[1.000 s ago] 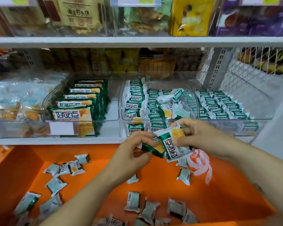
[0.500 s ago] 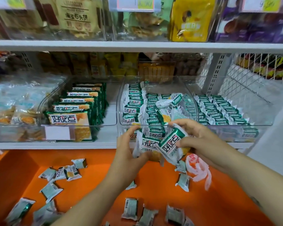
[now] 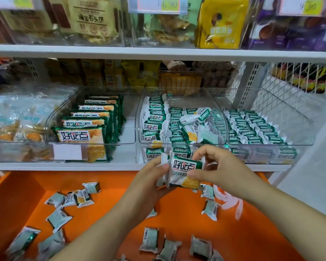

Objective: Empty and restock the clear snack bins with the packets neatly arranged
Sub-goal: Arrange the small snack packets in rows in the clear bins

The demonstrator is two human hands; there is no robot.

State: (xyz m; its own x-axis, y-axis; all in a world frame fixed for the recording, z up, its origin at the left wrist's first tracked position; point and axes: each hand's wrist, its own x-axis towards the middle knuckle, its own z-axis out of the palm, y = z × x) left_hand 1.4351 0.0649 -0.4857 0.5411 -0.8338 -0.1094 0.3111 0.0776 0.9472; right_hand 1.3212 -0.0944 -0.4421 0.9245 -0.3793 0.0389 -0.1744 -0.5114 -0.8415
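A white upper shelf board [image 3: 158, 53] runs across the whole width, with a second white shelf board [image 3: 83, 166] below it. On the right stand a perforated white upright [image 3: 250, 85] and a white wire mesh panel [image 3: 290, 87]. Beneath lies an orange surface [image 3: 17, 194], and a pale wall [image 3: 312, 185] lies far right. The light is soft and even.
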